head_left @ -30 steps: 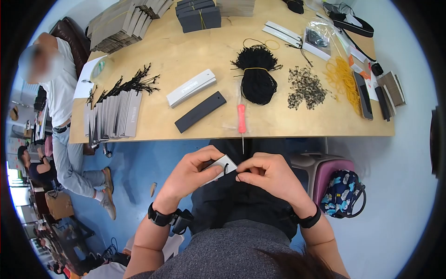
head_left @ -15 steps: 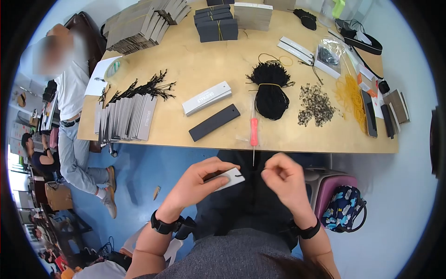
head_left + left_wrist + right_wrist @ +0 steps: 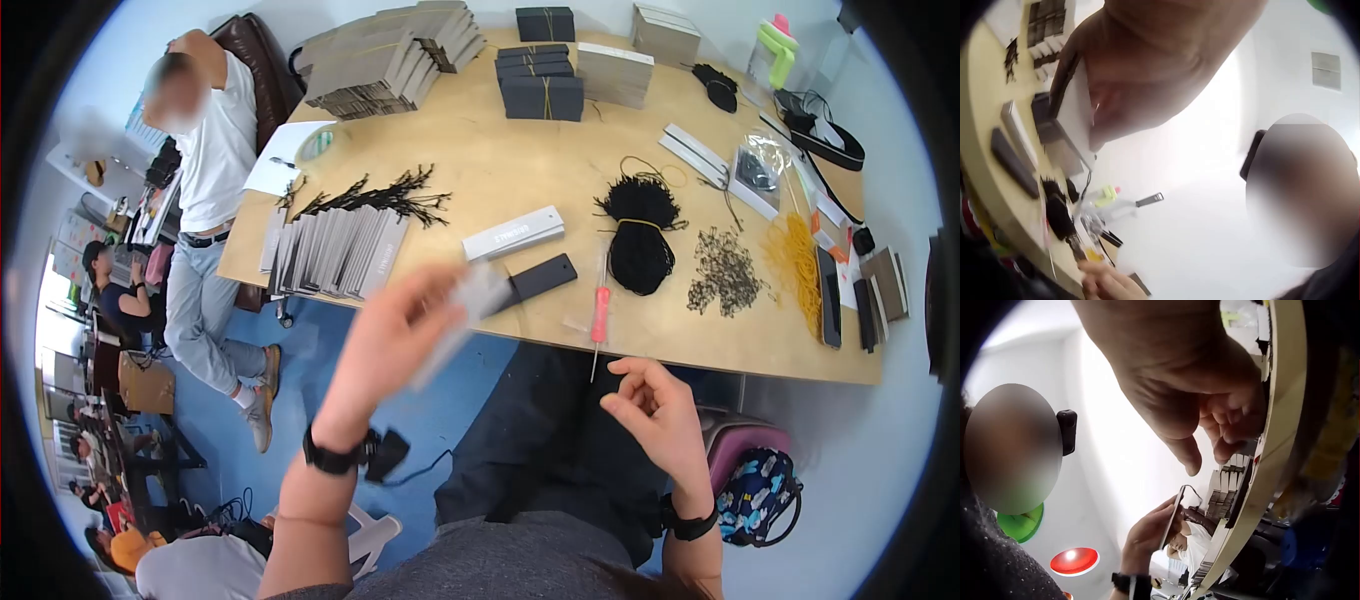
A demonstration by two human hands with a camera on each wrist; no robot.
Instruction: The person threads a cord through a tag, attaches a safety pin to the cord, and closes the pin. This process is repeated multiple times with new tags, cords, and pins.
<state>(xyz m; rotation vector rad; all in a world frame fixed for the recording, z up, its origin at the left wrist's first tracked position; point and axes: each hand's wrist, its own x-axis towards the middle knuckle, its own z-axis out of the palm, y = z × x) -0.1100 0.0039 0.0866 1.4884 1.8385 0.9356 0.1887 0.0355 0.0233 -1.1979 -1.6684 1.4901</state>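
Note:
Blurred by motion, the left hand point(image 3: 400, 325) grips a pale grey tag point(image 3: 481, 292) between thumb and fingers, above the table's front edge. In the left wrist view the tag point(image 3: 1076, 125) has a thin dark cord point(image 3: 1089, 182) at its end. The right hand point(image 3: 655, 410) is raised over the lap, fingers loosely bent, thumb and forefinger apart with nothing seen between them. Beyond the left hand lie a row of corded grey tags point(image 3: 335, 252), a white tag stack point(image 3: 514, 234) and a dark tag stack point(image 3: 543, 280).
On the table point(image 3: 480, 130) are a black cord bundle point(image 3: 641, 245), a red-handled tool point(image 3: 600, 315) projecting past the front edge, small metal-looking pieces point(image 3: 728, 272), yellow bands point(image 3: 795, 265) and banded stacks point(image 3: 541, 98) at the back. A person in white point(image 3: 225, 150) sits at the left.
The left hand has moved up and left with the tag, away from the right hand. The right hand has separated from the tag and its fingers have loosened. The head view has shifted.

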